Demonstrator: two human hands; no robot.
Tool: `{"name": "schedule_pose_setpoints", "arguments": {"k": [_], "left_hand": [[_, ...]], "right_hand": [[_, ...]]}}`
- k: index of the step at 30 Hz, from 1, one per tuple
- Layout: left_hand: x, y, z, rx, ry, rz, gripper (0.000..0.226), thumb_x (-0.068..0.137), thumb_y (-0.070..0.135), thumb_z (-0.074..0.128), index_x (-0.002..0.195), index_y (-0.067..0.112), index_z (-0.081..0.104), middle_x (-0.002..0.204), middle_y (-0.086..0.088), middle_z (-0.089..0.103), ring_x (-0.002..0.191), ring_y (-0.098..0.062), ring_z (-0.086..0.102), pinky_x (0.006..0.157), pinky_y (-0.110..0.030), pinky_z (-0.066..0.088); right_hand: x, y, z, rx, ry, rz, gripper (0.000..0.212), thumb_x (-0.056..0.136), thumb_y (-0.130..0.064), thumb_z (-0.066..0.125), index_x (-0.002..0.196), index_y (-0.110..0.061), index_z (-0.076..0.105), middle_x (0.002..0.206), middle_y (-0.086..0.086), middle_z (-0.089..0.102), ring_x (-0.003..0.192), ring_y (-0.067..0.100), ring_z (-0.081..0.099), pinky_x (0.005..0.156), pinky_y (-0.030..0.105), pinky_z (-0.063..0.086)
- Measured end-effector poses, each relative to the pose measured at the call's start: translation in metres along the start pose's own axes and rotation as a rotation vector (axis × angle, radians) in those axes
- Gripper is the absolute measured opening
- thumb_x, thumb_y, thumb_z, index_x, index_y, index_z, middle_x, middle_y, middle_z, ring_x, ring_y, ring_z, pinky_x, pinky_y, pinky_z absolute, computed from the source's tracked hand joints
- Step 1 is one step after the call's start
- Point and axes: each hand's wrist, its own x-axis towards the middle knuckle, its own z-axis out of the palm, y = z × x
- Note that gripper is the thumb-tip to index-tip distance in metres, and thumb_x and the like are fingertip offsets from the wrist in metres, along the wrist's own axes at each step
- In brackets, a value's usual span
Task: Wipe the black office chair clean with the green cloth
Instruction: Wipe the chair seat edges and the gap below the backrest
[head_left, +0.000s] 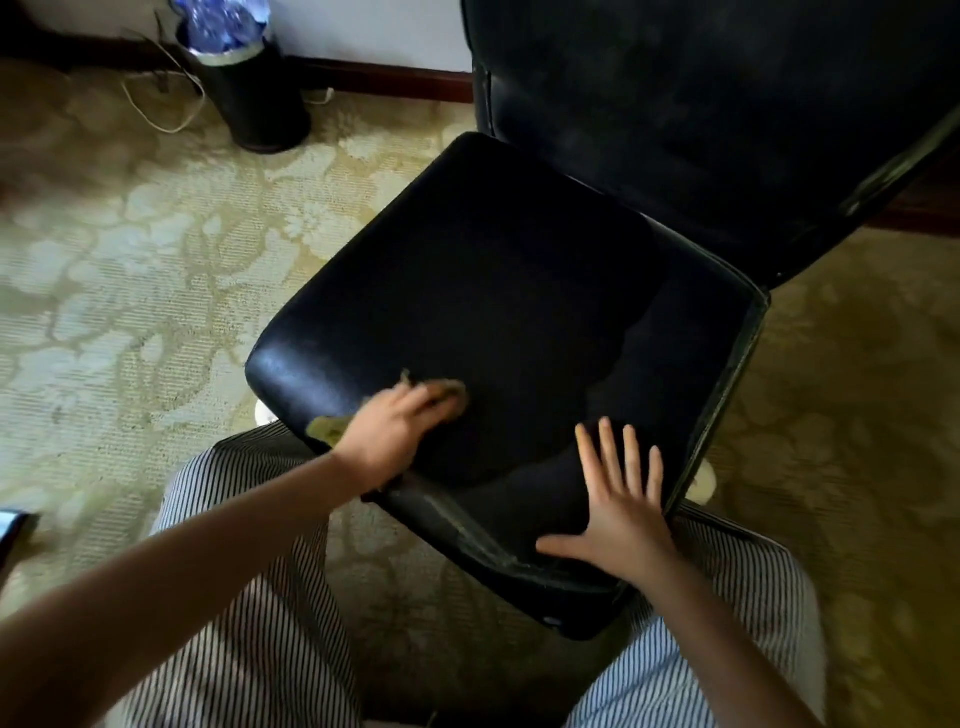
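The black office chair (509, 291) stands in front of me, its padded seat in the middle of the view and its backrest (701, 114) rising at the upper right. My left hand (395, 431) presses the green cloth (324, 427) onto the seat's near-left part; cloth shows on both sides of the hand, and motion blurs the fingers. My right hand (621, 504) lies flat with spread, straight fingers on the seat's near-right corner. It holds nothing.
A black waste bin (249, 83) with plastic bottles stands at the upper left by the wall, with a white cable (156, 114) on the patterned carpet (130, 270) beside it. My striped-trousered knees (249, 597) flank the seat's near edge. A dark object (13, 530) pokes in at the left edge.
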Motion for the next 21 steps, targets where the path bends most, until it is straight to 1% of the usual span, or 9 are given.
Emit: {"name": "schedule_pose_setpoints", "arguments": {"k": [2, 3, 6, 9, 11, 14, 16, 18, 21], "left_hand": [[0.006, -0.016, -0.007, -0.027, 0.021, -0.228, 0.056, 0.071, -0.007, 0.064, 0.124, 0.009, 0.057, 0.119, -0.015, 0.058, 0.092, -0.038, 0.059, 0.080, -0.046, 0.053], [0.010, -0.018, -0.009, -0.028, 0.020, -0.304, 0.053, 0.073, -0.007, 0.063, 0.124, 0.007, 0.058, 0.119, -0.016, 0.057, 0.092, -0.039, 0.057, 0.083, -0.048, 0.052], [0.022, -0.008, -0.009, -0.049, 0.034, -0.410, 0.045, 0.078, -0.006, 0.061, 0.122, 0.003, 0.059, 0.118, -0.019, 0.057, 0.093, -0.041, 0.055, 0.085, -0.047, 0.049], [0.032, 0.006, -0.008, -0.100, 0.053, -0.462, 0.043, 0.081, -0.004, 0.056, 0.123, 0.002, 0.057, 0.119, -0.019, 0.055, 0.095, -0.041, 0.053, 0.083, -0.046, 0.048], [0.038, 0.018, -0.005, -0.122, 0.062, -0.429, 0.043, 0.078, -0.005, 0.058, 0.120, 0.002, 0.060, 0.115, -0.018, 0.057, 0.091, -0.040, 0.054, 0.078, -0.044, 0.051], [0.038, 0.049, 0.008, -0.096, 0.073, -0.264, 0.045, 0.068, -0.001, 0.062, 0.112, 0.005, 0.065, 0.106, -0.014, 0.063, 0.078, -0.034, 0.060, 0.068, -0.034, 0.053], [0.030, 0.074, 0.017, -0.092, 0.055, -0.159, 0.046, 0.069, 0.008, 0.046, 0.110, 0.008, 0.067, 0.104, -0.010, 0.064, 0.074, -0.027, 0.061, 0.067, -0.027, 0.052], [0.017, 0.091, 0.025, -0.114, 0.038, -0.092, 0.054, 0.068, 0.014, 0.034, 0.111, 0.010, 0.067, 0.109, -0.007, 0.063, 0.076, -0.023, 0.060, 0.069, -0.026, 0.052], [-0.012, 0.091, 0.033, -0.113, 0.034, 0.048, 0.051, 0.072, 0.017, 0.038, 0.116, 0.013, 0.063, 0.119, -0.003, 0.048, 0.089, -0.020, 0.050, 0.081, -0.030, 0.047]], "right_hand": [[-0.007, -0.004, 0.010, 0.025, -0.037, 0.027, 0.127, 0.050, -0.092, 0.031, 0.149, -0.017, 0.005, 0.155, 0.015, 0.017, 0.139, 0.029, 0.004, 0.106, 0.049, 0.001], [-0.007, -0.006, 0.012, 0.022, -0.038, 0.027, 0.127, 0.048, -0.092, 0.029, 0.149, -0.019, 0.003, 0.156, 0.013, 0.010, 0.140, 0.029, 0.002, 0.107, 0.049, 0.001], [-0.006, -0.016, 0.010, 0.060, -0.076, 0.017, 0.127, 0.046, -0.093, 0.026, 0.132, -0.028, -0.041, 0.134, 0.000, -0.049, 0.129, 0.021, -0.040, 0.108, 0.047, -0.018], [-0.005, -0.022, 0.009, 0.077, -0.128, 0.026, 0.126, 0.050, -0.092, 0.031, 0.125, -0.025, -0.045, 0.127, -0.003, -0.054, 0.124, 0.021, -0.043, 0.108, 0.050, -0.020], [-0.006, -0.027, 0.011, 0.104, -0.145, 0.031, 0.125, 0.053, -0.091, 0.034, 0.125, -0.026, -0.044, 0.126, -0.003, -0.054, 0.124, 0.020, -0.042, 0.107, 0.051, -0.020], [-0.005, -0.030, 0.012, 0.116, -0.140, 0.031, 0.122, 0.042, -0.091, 0.018, 0.122, -0.025, -0.047, 0.126, -0.004, -0.054, 0.124, 0.020, -0.043, 0.106, 0.050, -0.022], [-0.005, -0.030, 0.013, 0.131, -0.126, 0.034, 0.123, 0.039, -0.091, 0.015, 0.122, -0.023, -0.047, 0.127, -0.004, -0.053, 0.124, 0.019, -0.042, 0.101, 0.047, -0.027], [-0.006, -0.032, 0.013, 0.143, -0.108, 0.037, 0.124, 0.038, -0.090, 0.015, 0.124, -0.023, -0.043, 0.131, -0.004, -0.049, 0.125, 0.019, -0.040, 0.095, 0.043, -0.033], [-0.007, -0.035, 0.012, 0.148, -0.105, 0.035, 0.124, 0.038, -0.089, 0.018, 0.127, -0.024, -0.040, 0.134, -0.004, -0.044, 0.126, 0.018, -0.039, 0.093, 0.039, -0.036]]}}
